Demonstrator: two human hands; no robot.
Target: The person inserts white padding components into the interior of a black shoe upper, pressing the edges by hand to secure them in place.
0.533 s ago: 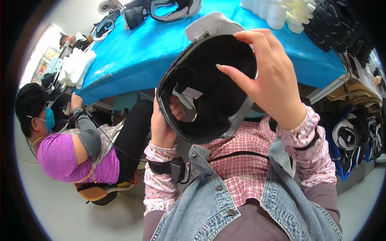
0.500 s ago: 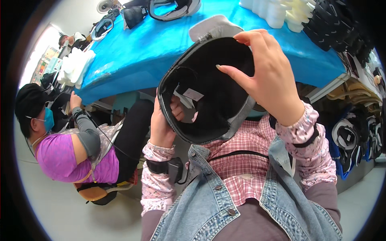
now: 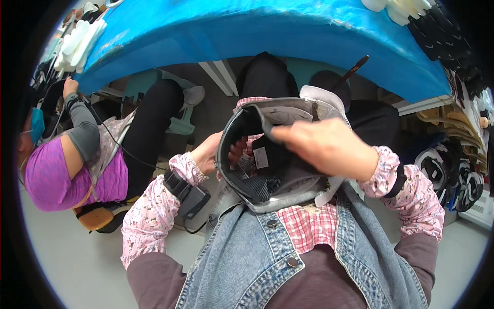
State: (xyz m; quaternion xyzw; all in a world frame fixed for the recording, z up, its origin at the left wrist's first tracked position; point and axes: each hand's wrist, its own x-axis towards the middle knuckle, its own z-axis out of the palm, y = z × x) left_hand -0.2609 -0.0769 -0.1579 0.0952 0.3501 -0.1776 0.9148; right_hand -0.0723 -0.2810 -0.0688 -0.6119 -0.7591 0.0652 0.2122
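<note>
A grey cap with a black lining lies in front of my lap, its opening toward me. Inside it shows a small white label. My left hand grips the cap's left rim, with fingertips visible on the inner side. Over the opening is my right hand, its fingers pressed together at a turned edge of the lining; motion blurs them. A pale grey flap sticks out at the cap's far side, partly behind the right hand.
A blue-covered table spans the far side. White foam-like pieces lie at its left end, black stacked items at its right. A co-worker in purple sits at left. A thin brown stick points up beyond the cap.
The cap has come down and nearer my body, tilted so its opening faces up. My right hand has moved from the far rim to over the opening. My view has shifted downward.
</note>
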